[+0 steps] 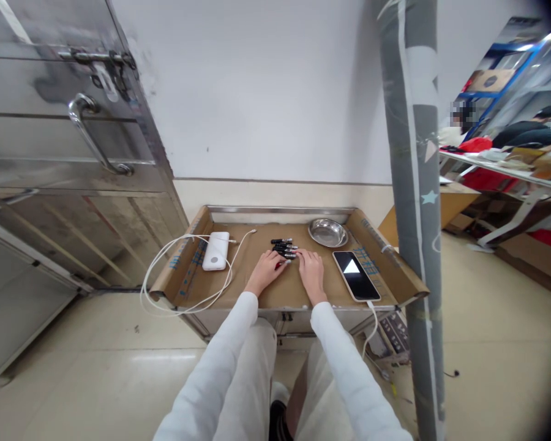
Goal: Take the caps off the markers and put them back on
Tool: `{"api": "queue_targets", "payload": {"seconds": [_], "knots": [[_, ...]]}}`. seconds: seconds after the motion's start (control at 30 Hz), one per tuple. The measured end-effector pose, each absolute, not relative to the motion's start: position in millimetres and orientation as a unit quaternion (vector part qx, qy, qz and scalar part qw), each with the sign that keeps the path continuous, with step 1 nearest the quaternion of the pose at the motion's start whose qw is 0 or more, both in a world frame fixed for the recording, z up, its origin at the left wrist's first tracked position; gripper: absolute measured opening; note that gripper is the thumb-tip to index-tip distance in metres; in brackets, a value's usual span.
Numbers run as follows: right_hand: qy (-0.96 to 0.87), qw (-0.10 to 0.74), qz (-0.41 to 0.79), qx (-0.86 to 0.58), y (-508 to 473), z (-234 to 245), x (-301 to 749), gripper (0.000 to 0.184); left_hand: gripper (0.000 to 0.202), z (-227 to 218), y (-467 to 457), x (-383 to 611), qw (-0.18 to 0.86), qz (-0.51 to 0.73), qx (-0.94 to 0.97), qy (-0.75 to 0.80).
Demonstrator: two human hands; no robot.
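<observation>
Black with silver ends, the pens (283,248) lie bunched just past my fingertips on brown cardboard (275,297). They run mostly crosswise to my reach, side by side, dark ends toward my left, silver ends toward my right. My right hand (311,269) is the nearer to those silver ends, its fingertips right at them; my left hand (266,269) curls along the near side of the bunch, a speck of red (278,266) showing by its fingers. Both hands are half closed, tips bent downward, but I cannot tell whether either one pinches a pen or merely touches it. Beyond my right hand and a little outward sits the metal dish (327,233). The phone (356,277) lies to the right of that same hand, screen up. Off to the left of my left hand is the power bank (216,250).
</observation>
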State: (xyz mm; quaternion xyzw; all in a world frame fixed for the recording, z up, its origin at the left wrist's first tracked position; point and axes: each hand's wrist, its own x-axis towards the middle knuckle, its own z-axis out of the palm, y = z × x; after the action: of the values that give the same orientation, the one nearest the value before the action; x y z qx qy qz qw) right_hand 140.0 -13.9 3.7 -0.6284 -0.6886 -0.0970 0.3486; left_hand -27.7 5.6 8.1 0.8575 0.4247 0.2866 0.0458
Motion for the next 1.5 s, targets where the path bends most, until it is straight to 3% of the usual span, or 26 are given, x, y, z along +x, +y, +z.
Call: {"api": "queue_targets", "payload": {"seconds": [0.37, 0.57, 0.77, 0.97, 1.13, 1.5], "knots": [[-0.743, 0.336, -0.059, -0.576, -17.5, 7.3, 133.3, 0.031, 0.025, 5.9, 5.9, -28.6, -0.009, 0.317, 0.837, 0.446], [-0.790, 0.334, 0.000, -0.514, -19.4, 11.6, 127.9, 0.046, 0.024, 1.2, 9.4, -29.3, -0.058, 0.322, 0.784, 0.527], [-0.759, 0.329, -0.048, -0.560, -16.5, 4.1, 131.3, 0.032, 0.026, -10.1, 18.3, -29.6, -0.078, 0.330, 0.713, 0.613], [-0.750, 0.305, -0.068, -0.583, -16.0, 1.2, 132.1, 0.024, 0.023, -5.7, 18.4, -26.1, -0.044, 0.336, 0.719, 0.607], [-0.754, 0.283, -0.075, -0.588, -14.5, 0.0, 132.0, 0.019, 0.017, -2.2, 8.2, -26.0, 0.039, 0.340, 0.791, 0.508], [-0.761, 0.268, -0.065, -0.587, -10.8, -1.4, 131.6, 0.019, 0.009, -4.1, 13.3, -26.6, 0.126, 0.354, 0.799, 0.469]]}}
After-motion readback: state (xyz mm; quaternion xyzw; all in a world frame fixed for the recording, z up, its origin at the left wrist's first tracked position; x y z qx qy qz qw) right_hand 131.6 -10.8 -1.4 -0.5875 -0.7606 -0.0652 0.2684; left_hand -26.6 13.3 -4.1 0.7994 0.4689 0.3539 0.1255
